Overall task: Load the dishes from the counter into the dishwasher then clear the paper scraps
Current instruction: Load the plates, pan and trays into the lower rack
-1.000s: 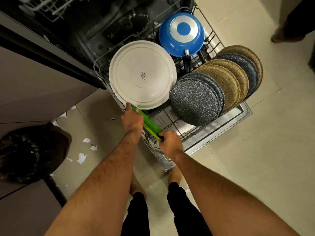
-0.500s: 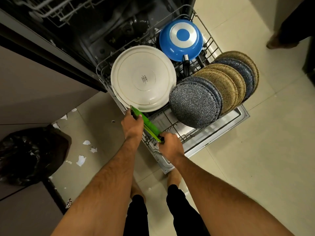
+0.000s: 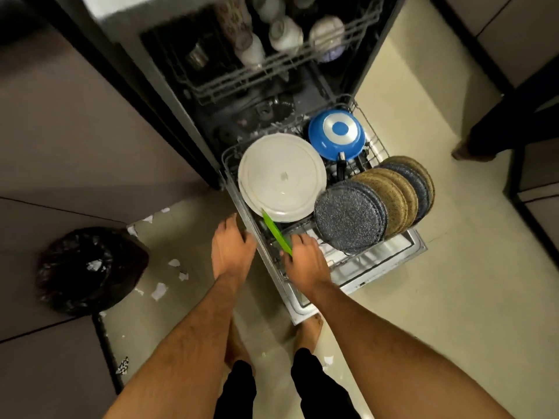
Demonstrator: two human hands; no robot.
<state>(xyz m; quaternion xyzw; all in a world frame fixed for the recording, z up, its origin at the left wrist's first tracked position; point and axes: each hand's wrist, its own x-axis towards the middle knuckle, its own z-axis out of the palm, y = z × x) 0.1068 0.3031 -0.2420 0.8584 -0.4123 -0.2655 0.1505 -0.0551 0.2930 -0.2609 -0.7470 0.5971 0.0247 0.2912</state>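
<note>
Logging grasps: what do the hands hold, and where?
Right hand rests on the green tool's near end; actual grip cannot be told. Left hand holds nothing.

Plates (image 3: 351, 219) crowding lower rack (image 3: 357, 261)

Home kitchen.
Open dishwasher (image 3: 302, 86) with loaded racks of plates (image 3: 351, 219) and cups (image 3: 284, 34); grey cabinet fronts (image 3: 75, 131); cream floor tiles (image 3: 438, 297); bin with black liner (image 3: 87, 267).
</note>
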